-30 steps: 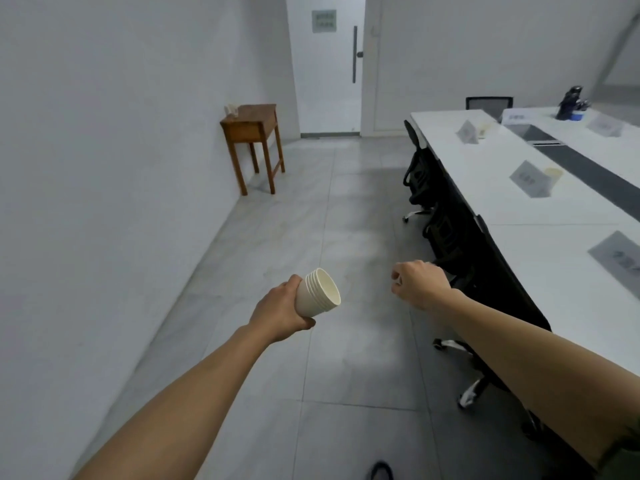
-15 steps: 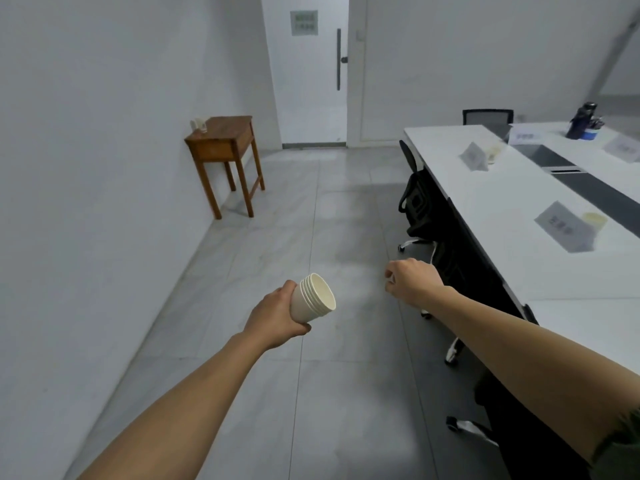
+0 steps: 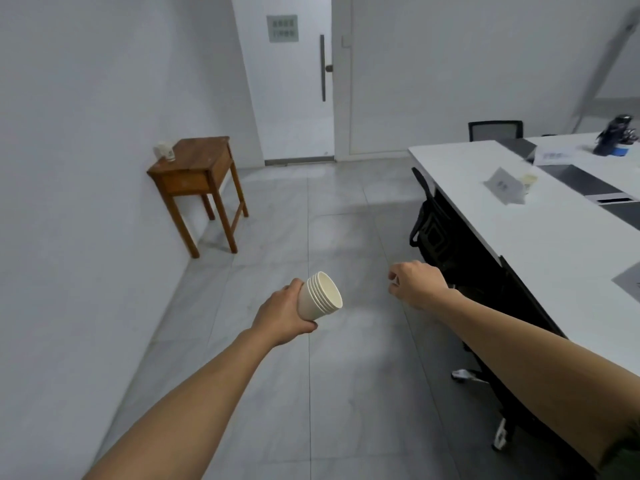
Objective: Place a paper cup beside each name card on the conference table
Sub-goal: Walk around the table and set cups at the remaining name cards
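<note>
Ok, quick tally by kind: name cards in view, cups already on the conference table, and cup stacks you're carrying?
Name cards: 3, middle, far end, one cut off at the right edge
Paper cups on the conference table: 1
Cup stacks: 1, held in the left hand
Total: 5

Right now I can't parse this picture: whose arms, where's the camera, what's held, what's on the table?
No machine: a person wears one wide-angle camera on the head, looking forward and down, so both arms are theirs. The left hand grips a nested stack of paper cups, tipped sideways. The right hand is curled, nothing visible in it. On the right, the white conference table carries a name card with a paper cup beside it, and a dark bottle farther back. A wooden side table stands at left.
</note>
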